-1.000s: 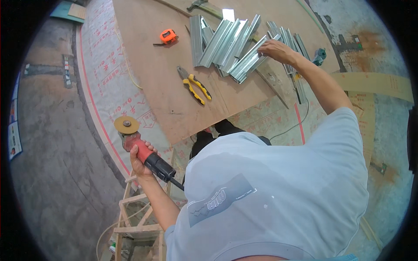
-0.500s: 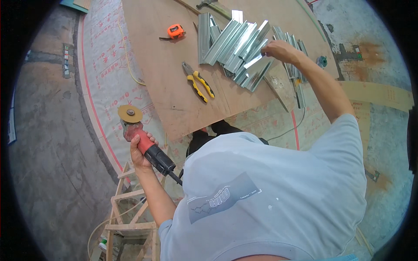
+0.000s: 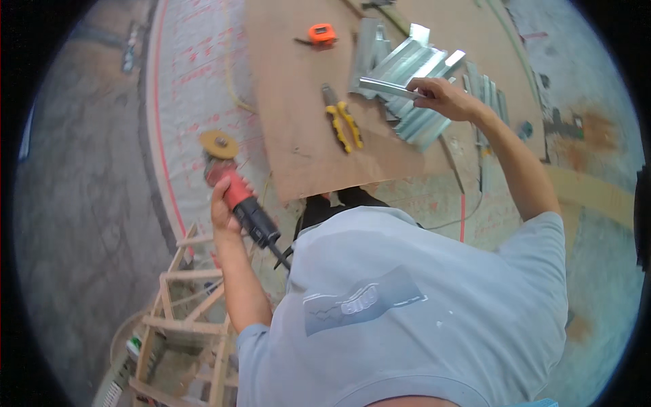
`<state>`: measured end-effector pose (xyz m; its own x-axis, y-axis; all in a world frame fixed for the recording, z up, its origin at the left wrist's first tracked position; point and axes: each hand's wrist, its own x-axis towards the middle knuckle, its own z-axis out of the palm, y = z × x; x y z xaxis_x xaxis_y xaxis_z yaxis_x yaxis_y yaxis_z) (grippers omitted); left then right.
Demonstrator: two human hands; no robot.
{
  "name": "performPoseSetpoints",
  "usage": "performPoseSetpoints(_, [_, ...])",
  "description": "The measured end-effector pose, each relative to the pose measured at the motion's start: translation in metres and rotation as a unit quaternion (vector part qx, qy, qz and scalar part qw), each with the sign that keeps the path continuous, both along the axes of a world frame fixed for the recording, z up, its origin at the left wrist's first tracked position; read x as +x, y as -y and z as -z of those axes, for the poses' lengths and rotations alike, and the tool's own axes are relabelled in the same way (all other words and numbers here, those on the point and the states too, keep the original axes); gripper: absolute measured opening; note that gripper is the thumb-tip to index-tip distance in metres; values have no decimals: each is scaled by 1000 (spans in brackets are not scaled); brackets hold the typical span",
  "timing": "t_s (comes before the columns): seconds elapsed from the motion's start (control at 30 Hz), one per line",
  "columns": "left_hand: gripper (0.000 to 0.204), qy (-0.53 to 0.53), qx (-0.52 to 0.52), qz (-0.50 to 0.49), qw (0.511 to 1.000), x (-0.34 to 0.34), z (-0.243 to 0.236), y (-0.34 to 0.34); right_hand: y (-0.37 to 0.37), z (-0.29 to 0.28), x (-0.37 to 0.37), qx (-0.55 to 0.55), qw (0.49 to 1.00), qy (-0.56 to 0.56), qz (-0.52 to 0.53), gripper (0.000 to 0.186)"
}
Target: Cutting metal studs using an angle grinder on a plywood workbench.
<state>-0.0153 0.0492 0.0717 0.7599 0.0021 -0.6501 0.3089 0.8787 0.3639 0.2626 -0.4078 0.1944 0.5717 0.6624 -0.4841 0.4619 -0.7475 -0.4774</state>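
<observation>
1. Gripping the red-and-black angle grinder (image 3: 251,214), your left hand (image 3: 224,214) curls its fingers around the body, left of the plywood board (image 3: 305,163).
2. Yellow-and-black pliers (image 3: 342,119) lie on that board.
3. Your right hand (image 3: 444,98) pinches a metal profile (image 3: 383,86) beside the profile pile (image 3: 417,64).
4. Farther sits an orange tape measure (image 3: 322,32).

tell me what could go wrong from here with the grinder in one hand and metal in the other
1. The bare right hand grips a thin metal strip; a sharp edge could cut it.
2. Only the left hand holds the angle grinder, its yellow disc exposed; one-handed control might be poor if it runs. Whether it's spinning, I can't tell.
3. The cord runs close to the shirt and might snag.
</observation>
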Motion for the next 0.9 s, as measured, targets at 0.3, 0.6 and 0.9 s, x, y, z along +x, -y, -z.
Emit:
performPoseSetpoints(0.3, [41, 17, -109, -58, 992, 12, 12, 14, -180, 150, -110, 311, 886, -295, 176, 27])
performPoseSetpoints(0.6, [45, -66, -186, -92, 976, 19, 70, 9, -233, 186, -156, 238, 935, -211, 159, 30])
performPoseSetpoints(0.9, [43, -84, -90, -28, 992, 27, 68, 15, -229, 186, -152, 221, 943, -188, 163, 28])
